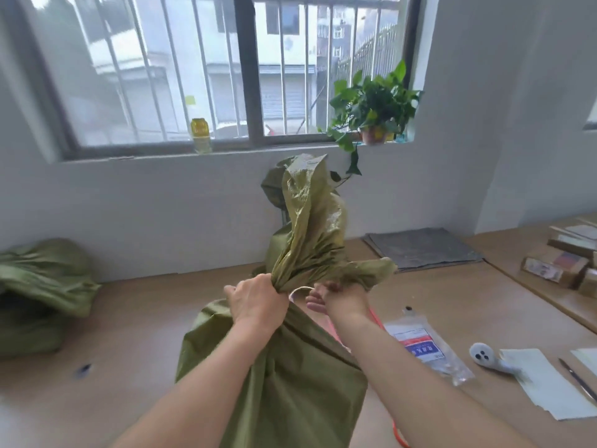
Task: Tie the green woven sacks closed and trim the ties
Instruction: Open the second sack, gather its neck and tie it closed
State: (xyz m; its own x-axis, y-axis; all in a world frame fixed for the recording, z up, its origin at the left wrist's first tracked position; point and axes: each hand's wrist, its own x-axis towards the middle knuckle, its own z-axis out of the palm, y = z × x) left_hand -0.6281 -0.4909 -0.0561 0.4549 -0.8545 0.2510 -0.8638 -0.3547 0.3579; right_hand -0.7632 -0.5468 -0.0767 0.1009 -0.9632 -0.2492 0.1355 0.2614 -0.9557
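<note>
A green woven sack (pixel 277 379) stands on the wooden table in front of me, its mouth gathered into a neck with loose fabric flaring upward. My left hand (pixel 258 300) grips the gathered neck from the left. My right hand (pixel 336 299) pinches a thin white tie (pixel 298 290) that loops against the right side of the neck. A second green sack (pixel 38 292) lies slumped at the table's left edge. Another green sack (pixel 274 185) stands behind the first, mostly hidden.
A clear plastic packet of ties (pixel 426 350), a white tool (pixel 487 357), paper sheets (pixel 546 383) and a thin blade (pixel 578 379) lie at the right. An orange cord (pixel 376 318) runs under my right arm. Grey folded sheets (pixel 423 247), cardboard boxes (pixel 555 266) and a potted plant (pixel 371 114) stand behind.
</note>
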